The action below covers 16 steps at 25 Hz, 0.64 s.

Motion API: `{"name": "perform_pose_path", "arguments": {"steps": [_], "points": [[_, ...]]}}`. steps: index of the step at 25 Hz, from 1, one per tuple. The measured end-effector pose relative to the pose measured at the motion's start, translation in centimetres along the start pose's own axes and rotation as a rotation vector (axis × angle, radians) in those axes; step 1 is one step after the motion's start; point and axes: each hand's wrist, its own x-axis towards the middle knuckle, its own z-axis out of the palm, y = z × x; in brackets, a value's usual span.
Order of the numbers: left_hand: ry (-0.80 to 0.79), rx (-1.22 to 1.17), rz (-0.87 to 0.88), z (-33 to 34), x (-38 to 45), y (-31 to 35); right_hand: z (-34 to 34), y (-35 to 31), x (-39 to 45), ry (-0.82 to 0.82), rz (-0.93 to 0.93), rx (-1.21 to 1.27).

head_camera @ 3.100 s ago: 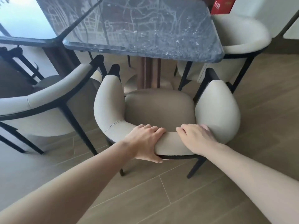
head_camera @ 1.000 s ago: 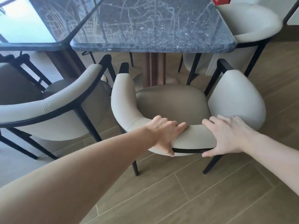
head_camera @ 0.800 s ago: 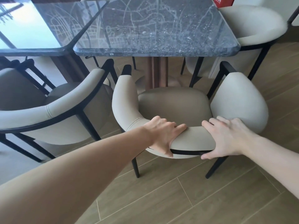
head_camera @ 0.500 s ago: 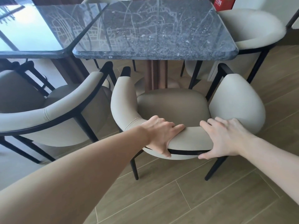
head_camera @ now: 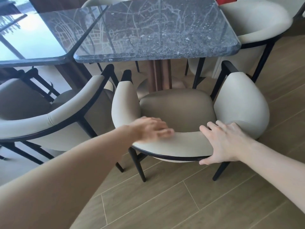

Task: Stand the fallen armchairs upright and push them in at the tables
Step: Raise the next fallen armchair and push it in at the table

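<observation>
A cream armchair point(head_camera: 239, 103) with a taupe seat and black legs stands upright in front of me, its front facing the dark marble table point(head_camera: 156, 30). My right hand point(head_camera: 226, 142) grips the right part of the curved backrest, thumb under the black rim. My left hand point(head_camera: 148, 128) is blurred, lifted just above the backrest's left part with fingers spread and holding nothing.
A second cream armchair point(head_camera: 54, 116) stands close on the left at a glossy table point(head_camera: 31, 40). A third armchair point(head_camera: 254, 22) is at the marble table's far right side. The table's brown pedestal point(head_camera: 160, 75) rises beyond the seat. Wood plank floor point(head_camera: 181, 204) lies below.
My left hand has let go of the backrest and lifted slightly, fingers opening. My right hand keeps its grip. The chair has hardly shifted.
</observation>
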Motion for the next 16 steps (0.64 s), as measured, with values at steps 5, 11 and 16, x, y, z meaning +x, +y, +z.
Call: {"name": "perform_pose_path", "arguments": {"steps": [5,11,16], "points": [[0.653,-0.653,-0.981,1.2,-2.6,-5.7,-2.0,-4.1,0.9,-0.003,-0.148,0.225],[0.623,-1.662,-1.111,2.1,-0.4,-7.4,-2.1,-9.9,3.9,0.155,-0.070,0.360],[0.446,-1.553,-1.105,1.2,-0.7,-6.7,-1.1,-9.4,2.4,0.229,-0.080,0.361]]}}
